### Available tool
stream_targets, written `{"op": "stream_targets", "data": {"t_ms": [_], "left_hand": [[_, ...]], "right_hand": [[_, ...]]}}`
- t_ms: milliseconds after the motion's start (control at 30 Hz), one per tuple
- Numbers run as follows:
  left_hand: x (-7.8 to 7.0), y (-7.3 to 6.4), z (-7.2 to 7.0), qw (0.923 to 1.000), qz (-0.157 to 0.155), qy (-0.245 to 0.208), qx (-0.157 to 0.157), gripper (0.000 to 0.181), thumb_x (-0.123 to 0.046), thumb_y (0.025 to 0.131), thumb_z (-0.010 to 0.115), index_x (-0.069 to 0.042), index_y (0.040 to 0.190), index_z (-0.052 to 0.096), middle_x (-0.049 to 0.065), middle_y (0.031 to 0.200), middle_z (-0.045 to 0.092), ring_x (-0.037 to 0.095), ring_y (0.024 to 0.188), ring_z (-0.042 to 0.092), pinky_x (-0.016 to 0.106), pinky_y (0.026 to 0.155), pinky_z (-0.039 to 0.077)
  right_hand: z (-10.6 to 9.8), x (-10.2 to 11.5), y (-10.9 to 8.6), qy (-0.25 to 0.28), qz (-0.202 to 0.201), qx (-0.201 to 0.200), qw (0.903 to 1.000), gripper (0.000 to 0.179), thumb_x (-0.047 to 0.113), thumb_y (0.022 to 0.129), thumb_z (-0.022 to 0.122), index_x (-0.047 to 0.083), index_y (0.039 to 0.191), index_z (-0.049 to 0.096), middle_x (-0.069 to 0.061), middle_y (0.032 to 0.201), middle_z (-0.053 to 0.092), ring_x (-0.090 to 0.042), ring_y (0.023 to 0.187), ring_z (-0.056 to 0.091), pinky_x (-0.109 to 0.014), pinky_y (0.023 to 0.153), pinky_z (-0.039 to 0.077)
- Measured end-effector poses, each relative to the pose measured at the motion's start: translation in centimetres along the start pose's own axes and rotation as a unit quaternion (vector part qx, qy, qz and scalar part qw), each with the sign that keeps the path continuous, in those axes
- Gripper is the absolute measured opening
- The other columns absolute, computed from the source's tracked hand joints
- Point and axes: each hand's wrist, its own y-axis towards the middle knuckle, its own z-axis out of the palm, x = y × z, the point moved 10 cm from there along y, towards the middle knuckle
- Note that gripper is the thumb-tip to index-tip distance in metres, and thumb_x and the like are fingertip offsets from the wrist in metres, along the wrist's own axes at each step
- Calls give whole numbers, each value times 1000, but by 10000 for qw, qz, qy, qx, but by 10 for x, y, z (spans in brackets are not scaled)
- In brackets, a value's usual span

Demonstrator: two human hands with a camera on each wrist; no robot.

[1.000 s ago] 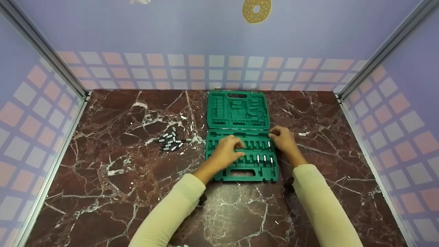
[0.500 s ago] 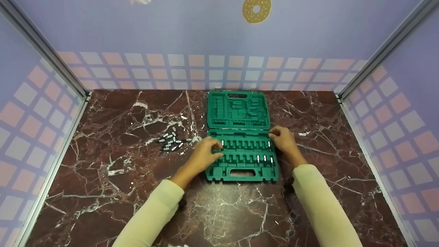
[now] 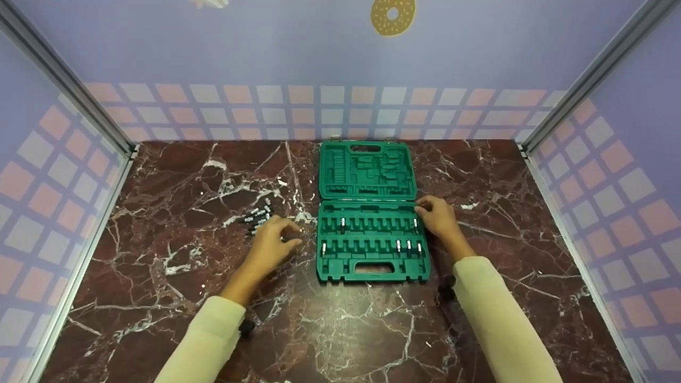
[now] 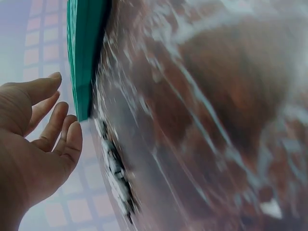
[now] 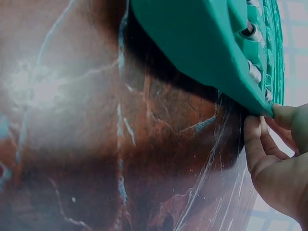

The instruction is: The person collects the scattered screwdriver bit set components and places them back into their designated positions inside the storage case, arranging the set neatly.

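A green plastic tool case (image 3: pixel 372 268) lies opened flat, with several silver socket bits (image 3: pixel 398 246) standing in its two rows of slots. My right hand (image 3: pixel 439 215) pinches the case's right edge near the hinge; in the right wrist view thumb and fingers (image 5: pixel 284 115) meet at that rim. To the left of the case my left hand (image 3: pixel 271 244) hovers by a pile of loose silver-and-black socket bits (image 3: pixel 258 214), partly covering it. Its fingers are loosely bent and apart, with nothing between them in the left wrist view, where the pile (image 4: pixel 115 173) lies beyond them.
The case's lid (image 3: pixel 367 167) leans back, moulded with hollows. Brown marbled tabletop (image 3: pixel 159 298) surrounds everything. A lilac wall with pink and white squares (image 3: pixel 239 94) rises behind, and side panels stand left and right.
My left hand has moved left from over the case to beside the pile. Bits at the left of both rows now show uncovered. My right hand stays at the case's edge.
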Motion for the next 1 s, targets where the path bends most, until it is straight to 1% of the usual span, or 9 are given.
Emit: {"op": "stream_targets", "data": {"t_ms": [133,267,400,500,600,667,733,833,1000], "left_hand": [[13,-3,-15,9997,-18,-41,-221,24,-3,79,86,-2,100,75,15,97,67,33,90,63,46,84,52],[24,-6,-30,9992,-81,-39,-392,25,-2,78,86,-2,100,75,17,99,68,35,93,65,48,88,52],[35,-9,-42,9985,-186,28,-511,25,-2,77,86,0,99,74,18,101,68,36,96,65,51,92,52],[45,-11,-48,9983,-340,56,-477,26,-2,79,86,1,102,73,18,103,67,37,98,64,50,93,52],[55,-14,-52,9979,-492,102,-408,26,-3,81,84,2,105,73,19,104,65,37,98,63,50,91,52],[61,-15,-54,9976,-560,143,-373,27,-2,82,84,2,106,72,20,105,65,38,99,63,50,92,51],[66,-16,-56,9973,-604,192,-367,28,-2,81,84,3,106,72,21,107,65,39,101,62,52,95,49],[73,-18,-58,9967,-670,323,-322,30,-1,81,83,3,108,70,22,110,66,41,107,61,56,103,45],[79,-19,-58,9958,-739,470,-255,32,-2,82,81,4,111,69,23,113,64,42,111,58,58,107,42]], "right_hand": [[1,0,-1,-2,4,19,10000,29,20,104,63,0,124,69,-23,121,71,-38,107,66,-57,100,51],[1,1,-2,-14,-3,35,10000,29,22,103,65,0,122,69,-22,117,71,-35,101,66,-52,90,54],[0,3,-1,-27,23,-3,10000,27,19,102,65,-1,120,69,-23,116,71,-35,101,66,-51,89,54],[-1,3,0,-4,79,-15,10000,25,17,102,65,-1,118,69,-24,115,71,-37,102,65,-57,103,48],[-1,3,1,-27,83,-17,10000,23,16,102,65,-1,116,70,-24,113,71,-40,104,65,-65,119,30],[-1,4,2,-85,85,-10,9999,22,16,102,65,-1,116,69,-24,112,71,-41,104,65,-66,119,29],[-1,3,2,-99,123,-11,9999,22,16,102,65,-1,115,70,-23,112,71,-40,103,65,-62,112,39],[-1,3,2,-121,131,-25,9998,21,16,102,66,0,113,70,-23,111,71,-38,100,66,-56,91,52],[0,5,2,-62,89,-34,9999,19,16,101,66,0,112,70,-22,109,71,-36,98,65,-52,87,53]]}}
